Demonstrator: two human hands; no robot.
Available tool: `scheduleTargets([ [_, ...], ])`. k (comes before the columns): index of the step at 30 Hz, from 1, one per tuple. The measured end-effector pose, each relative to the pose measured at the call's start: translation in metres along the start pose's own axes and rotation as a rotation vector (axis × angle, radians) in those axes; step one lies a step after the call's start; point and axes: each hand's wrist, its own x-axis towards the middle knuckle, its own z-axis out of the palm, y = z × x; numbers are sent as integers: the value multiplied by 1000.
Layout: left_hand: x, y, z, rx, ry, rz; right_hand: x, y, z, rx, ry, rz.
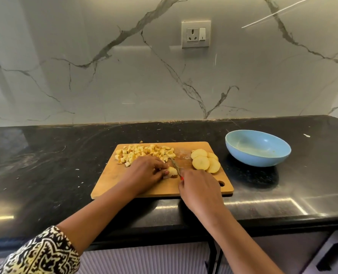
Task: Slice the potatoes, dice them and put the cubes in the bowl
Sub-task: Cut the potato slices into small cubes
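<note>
Dicing is in progress: left hand [147,171] pins potato piece [172,172] while right hand [198,191] grips knife [175,165]. Next cut requires fingertips kept off the blade; bowl [258,148] holds no cubes.

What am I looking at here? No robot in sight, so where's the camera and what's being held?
There is no machine: a person works with bare hands. The single picture comes from a camera worn on the head, looking forward and down. On the black counter lies a wooden board. The left hand holds a potato piece on it. The right hand grips a knife, its blade at that piece. Behind the left hand is a pile of cubes; further right lie round slices. The blue bowl stands right of the board, with no cubes in it.
</note>
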Motion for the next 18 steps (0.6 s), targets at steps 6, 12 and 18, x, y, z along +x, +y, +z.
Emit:
scheduleTargets([
  [6,-4,-3,-2,-18,-65,-34,-13,12,-5,-63,91,83],
  [12,0,3,3,-3,-23,-47,-27,9,-11,25,58,39],
  [18,-2,3,5,7,-23,-64,-34,-1,-12,77,54,7],
])
